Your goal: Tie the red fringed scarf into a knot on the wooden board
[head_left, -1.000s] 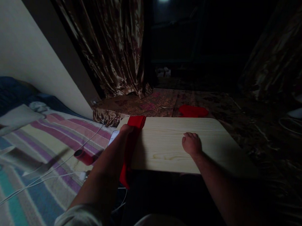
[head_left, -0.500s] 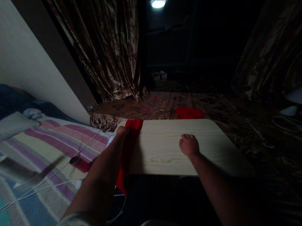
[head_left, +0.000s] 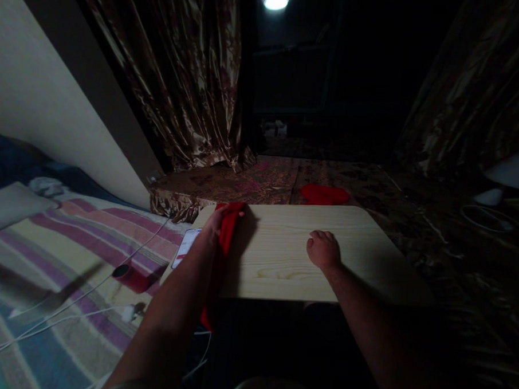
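In poor light, the left hand (head_left: 217, 220) seems curled round the red cloth (head_left: 227, 233) on the table (head_left: 279, 235); swinging outward could knock off the phone (head_left: 185, 247). The right hand (head_left: 324, 249) rests fisted, nothing showing.

A long, narrow red cloth (head_left: 225, 239) is touched near its far end by the left fingers (head_left: 221, 209); whether it is gripped or merely pressed cannot be told. From those fingers it is extended toward the body, partly hidden, its near end hung below the edge of the desk (head_left: 274, 247). The desk's pale, wood-grained, round-cornered top is spread beneath the right fingers (head_left: 322, 235).
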Available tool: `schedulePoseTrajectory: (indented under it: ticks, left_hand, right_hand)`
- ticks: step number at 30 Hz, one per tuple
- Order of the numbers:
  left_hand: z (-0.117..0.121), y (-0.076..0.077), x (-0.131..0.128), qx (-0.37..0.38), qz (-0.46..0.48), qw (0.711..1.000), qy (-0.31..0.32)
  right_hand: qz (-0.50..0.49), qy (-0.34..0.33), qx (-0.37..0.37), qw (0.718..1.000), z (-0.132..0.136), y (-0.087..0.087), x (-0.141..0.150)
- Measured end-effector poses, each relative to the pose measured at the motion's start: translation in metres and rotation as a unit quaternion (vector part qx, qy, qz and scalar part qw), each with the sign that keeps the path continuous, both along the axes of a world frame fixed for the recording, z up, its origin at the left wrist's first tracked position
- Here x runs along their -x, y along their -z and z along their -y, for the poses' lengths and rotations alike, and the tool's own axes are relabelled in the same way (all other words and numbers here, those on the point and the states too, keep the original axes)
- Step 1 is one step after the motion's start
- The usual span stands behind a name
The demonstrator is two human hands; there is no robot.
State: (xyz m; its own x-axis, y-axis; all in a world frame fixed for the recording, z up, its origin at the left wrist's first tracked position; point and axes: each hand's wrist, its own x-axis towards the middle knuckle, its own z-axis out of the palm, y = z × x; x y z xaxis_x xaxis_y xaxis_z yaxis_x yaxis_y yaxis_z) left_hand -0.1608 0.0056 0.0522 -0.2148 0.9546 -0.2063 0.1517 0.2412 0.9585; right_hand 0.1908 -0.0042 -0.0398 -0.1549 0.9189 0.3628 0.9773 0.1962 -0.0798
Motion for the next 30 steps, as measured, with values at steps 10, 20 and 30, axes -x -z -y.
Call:
schedulePoseTrajectory:
  ticks: [10,20,30]
  left_hand:
    - [0.027,0.063,-0.087,-0.008,-0.073,0.984,0.161]
    - [0.034,0.086,-0.082,-0.088,-0.104,0.975,0.174]
    - [0.044,0.084,-0.072,-0.081,0.064,0.982,0.159]
  right_hand:
    - [-0.007,-0.008,0.003,1.000,-0.003,0.004,-0.002]
    - [-0.449,-0.035,0.311,0.837,-0.048,-0.018,0.095]
    - [-0.659,-0.165,0.421,0.601,-0.100,-0.036,0.193]
